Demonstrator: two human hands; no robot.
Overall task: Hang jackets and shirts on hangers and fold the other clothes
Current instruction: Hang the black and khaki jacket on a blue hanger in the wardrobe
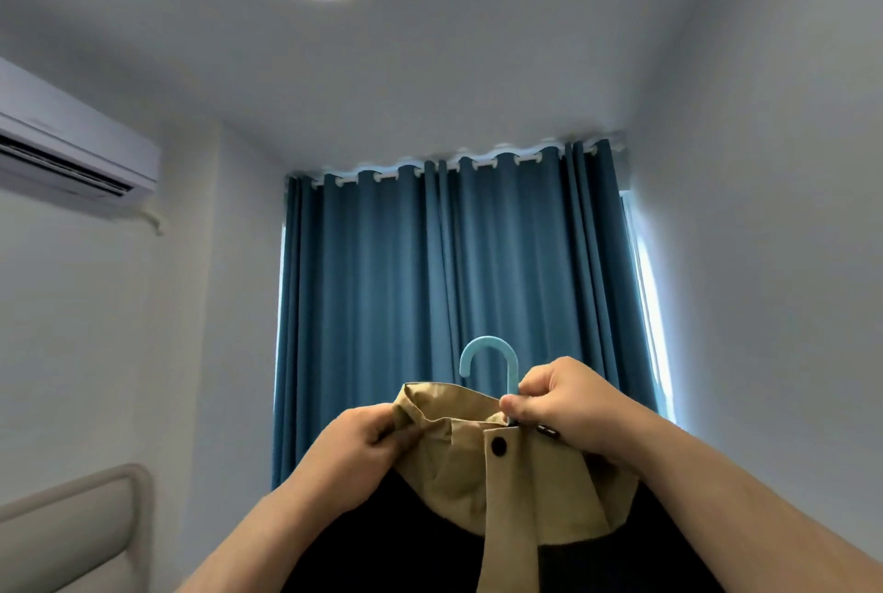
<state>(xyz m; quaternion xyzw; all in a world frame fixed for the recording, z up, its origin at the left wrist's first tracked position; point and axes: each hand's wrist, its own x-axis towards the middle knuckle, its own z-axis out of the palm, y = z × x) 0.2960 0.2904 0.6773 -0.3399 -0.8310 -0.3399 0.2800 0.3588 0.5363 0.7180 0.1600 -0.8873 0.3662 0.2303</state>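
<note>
Right hand (568, 406) pinches the neck of the blue hanger (492, 363) just under its hook, while the left hand (368, 444) grips the tan jacket's (501, 473) collar, fingers curled into the cloth; the jacket is held up at chest height before the curtain (430, 282). It looks soft and light, likely to sag and slide off smooth plastic, so I'd judge the collar and shoulder seams the surest places to hold.

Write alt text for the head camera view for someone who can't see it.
Two hands hold up a tan jacket on a light blue hanger: the left hand grips the collar, the right hand pinches the fabric at the hook's base. Behind hang closed blue curtains.
</note>
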